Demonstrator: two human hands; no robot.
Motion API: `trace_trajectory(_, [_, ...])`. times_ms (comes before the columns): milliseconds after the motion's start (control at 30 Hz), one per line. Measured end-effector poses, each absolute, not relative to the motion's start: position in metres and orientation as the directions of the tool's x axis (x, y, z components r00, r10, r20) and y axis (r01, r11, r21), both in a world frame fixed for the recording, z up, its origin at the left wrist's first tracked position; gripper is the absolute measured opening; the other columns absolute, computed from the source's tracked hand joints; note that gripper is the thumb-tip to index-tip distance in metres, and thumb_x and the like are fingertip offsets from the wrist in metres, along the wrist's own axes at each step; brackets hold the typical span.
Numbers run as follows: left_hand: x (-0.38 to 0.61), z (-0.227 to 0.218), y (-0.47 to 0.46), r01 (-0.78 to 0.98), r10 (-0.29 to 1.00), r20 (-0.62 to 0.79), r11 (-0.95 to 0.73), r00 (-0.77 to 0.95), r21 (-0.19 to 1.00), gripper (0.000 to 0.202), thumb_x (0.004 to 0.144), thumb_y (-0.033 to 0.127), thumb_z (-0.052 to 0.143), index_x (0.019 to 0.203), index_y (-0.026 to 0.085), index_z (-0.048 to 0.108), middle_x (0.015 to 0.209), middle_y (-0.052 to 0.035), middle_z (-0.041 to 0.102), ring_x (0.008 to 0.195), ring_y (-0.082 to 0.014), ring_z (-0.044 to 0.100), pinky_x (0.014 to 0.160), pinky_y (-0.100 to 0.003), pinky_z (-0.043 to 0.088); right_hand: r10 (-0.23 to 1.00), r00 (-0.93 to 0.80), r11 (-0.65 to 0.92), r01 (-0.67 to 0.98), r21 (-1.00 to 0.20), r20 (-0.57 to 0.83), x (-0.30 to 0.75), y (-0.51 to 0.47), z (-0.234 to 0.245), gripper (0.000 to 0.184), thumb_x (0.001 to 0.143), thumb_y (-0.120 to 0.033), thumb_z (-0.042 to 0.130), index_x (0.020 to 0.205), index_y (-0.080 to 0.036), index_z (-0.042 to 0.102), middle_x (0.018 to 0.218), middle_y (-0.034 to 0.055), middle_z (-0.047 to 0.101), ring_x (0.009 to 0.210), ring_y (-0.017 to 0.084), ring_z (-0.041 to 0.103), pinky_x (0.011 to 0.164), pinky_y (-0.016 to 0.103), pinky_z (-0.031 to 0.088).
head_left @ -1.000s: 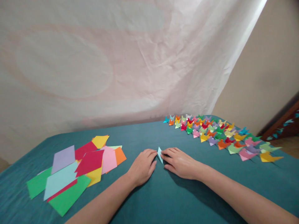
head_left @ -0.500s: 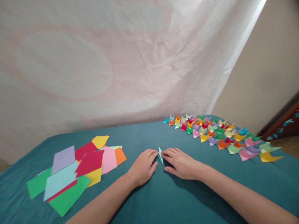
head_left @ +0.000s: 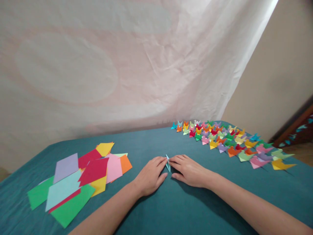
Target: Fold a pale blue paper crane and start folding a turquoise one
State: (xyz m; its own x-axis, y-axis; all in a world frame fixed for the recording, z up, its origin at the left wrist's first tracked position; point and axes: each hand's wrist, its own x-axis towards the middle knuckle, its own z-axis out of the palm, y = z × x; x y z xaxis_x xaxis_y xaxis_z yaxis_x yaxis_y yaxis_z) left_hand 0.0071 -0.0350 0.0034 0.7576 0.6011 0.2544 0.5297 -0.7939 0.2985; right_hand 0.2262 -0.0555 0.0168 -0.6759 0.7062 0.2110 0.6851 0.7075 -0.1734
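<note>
A small light-blue folded paper (head_left: 168,165), narrow and pointed at both ends, lies on the teal cloth between my hands. My left hand (head_left: 152,174) presses its fingertips on the paper's left edge, with the thumb stretched toward its near end. From the other side, my right hand (head_left: 188,170) has its fingertips on the upper right part, its thumb resting on the cloth apart from the paper. The fingers of both hands cover part of the folds.
Loose coloured paper sheets, among them a green one (head_left: 73,205) and a lilac one (head_left: 65,167), overlap on the left. Rows of folded paper birds, such as a yellow bird (head_left: 281,164), stand at the right. A pale curtain (head_left: 137,71) hangs behind the table.
My left thumb has shifted slightly right, toward the paper's near end. The left fingertips have moved a little onto the paper; the right hand is nearly still.
</note>
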Motion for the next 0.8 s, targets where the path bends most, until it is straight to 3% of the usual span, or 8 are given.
trace_trajectory(467, [0.006,0.004,-0.033,0.527,0.56,0.16,-0.824,0.813,0.209,0.052,0.092,0.038,0.04,0.139,0.018,0.031,0.144,-0.0097,0.034,0.133,-0.0235,0.03,0.108,-0.042,0.027,0.694,-0.68,0.72,0.658,-0.221,0.235,0.23,-0.053,0.018,0.033,0.088,-0.033,0.05,0.115,-0.016,0.058,0.112,0.0109,0.059,0.107,0.023,0.051,0.091,0.038,0.039])
trace_trajectory(800, [0.005,0.004,-0.032,0.531,0.558,0.115,-0.823,0.822,0.2,0.054,0.093,0.042,0.037,0.141,0.022,0.026,0.146,-0.0067,0.031,0.133,-0.0246,0.028,0.108,-0.043,0.025,0.646,-0.675,0.761,0.605,-0.233,0.358,0.238,-0.044,0.002,0.025,0.085,-0.018,0.049,0.106,-0.017,0.063,0.105,0.0071,0.065,0.099,0.02,0.056,0.087,0.035,0.041])
